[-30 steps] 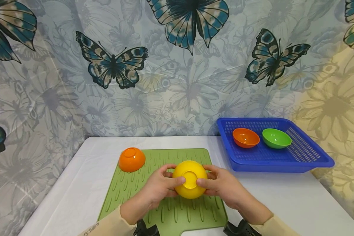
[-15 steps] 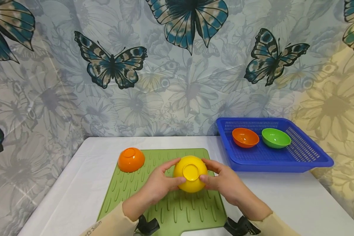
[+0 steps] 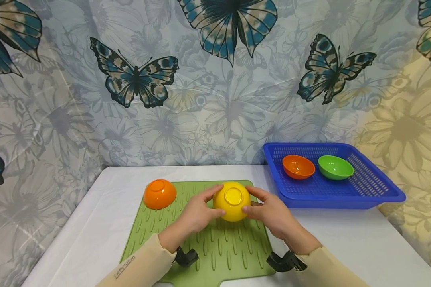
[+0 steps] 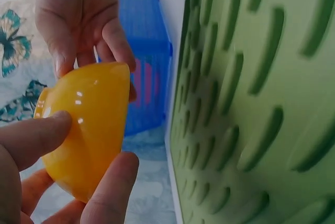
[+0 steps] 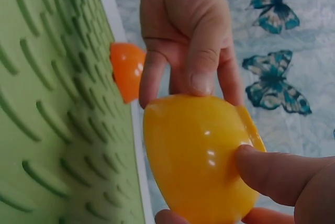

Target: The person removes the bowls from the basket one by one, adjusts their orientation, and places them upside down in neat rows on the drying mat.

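Observation:
A yellow bowl (image 3: 232, 203), turned upside down with its foot ring upward, is held between both hands. My left hand (image 3: 198, 211) grips its left side and my right hand (image 3: 273, 211) grips the right side. In the left wrist view the bowl (image 4: 91, 124) is raised above the green ridged mat (image 4: 246, 93), its rim apart from the mat. Thumb and fingers of both hands lie against the bowl (image 5: 199, 156) in the right wrist view. An upside-down orange bowl (image 3: 159, 194) rests at the mat's far left corner.
A blue plastic basket (image 3: 330, 202) stands at the back right of the white table (image 3: 344, 247). Inside it sit a red-orange bowl (image 3: 299, 167) and a green bowl (image 3: 335, 168), both upright. A butterfly-patterned cloth (image 3: 215, 119) hangs behind the table.
Both hands have carried the yellow bowl away from the body, toward the mat's far edge. The orange bowl and the basket with its bowls stay in place.

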`<state>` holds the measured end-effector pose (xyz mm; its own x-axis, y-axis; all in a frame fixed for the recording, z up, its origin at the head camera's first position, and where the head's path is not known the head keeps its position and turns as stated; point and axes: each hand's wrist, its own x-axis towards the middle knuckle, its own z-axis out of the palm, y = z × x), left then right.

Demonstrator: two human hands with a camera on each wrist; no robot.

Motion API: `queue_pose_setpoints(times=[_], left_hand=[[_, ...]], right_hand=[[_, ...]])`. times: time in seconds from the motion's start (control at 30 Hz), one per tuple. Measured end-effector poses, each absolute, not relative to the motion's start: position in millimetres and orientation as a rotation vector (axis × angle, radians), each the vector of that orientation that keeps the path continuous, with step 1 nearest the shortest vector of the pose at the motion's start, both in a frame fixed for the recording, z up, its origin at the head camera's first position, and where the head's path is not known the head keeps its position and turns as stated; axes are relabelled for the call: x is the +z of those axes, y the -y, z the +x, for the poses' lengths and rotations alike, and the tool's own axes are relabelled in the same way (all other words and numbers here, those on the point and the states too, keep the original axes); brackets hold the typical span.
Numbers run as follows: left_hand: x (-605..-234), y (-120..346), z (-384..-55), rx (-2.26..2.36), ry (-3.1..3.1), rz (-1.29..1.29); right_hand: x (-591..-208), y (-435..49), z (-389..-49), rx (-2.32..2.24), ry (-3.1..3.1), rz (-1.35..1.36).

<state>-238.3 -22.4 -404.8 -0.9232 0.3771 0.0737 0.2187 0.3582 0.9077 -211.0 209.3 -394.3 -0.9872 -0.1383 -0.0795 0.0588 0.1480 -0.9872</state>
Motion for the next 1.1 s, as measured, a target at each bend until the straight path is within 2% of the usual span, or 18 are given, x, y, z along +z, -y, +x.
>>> queue_pose_setpoints(times=[0.57, 1.1], left_hand=[[-427, -6, -297, 1.57, -2.491, 0.434], [-445, -27, -318, 1.646, -2.424, 0.374]], right_hand=[[-413, -217, -263, -1.76, -2.498, 0.016], [-425, -221, -286, -1.686, -2.544, 0.12]])
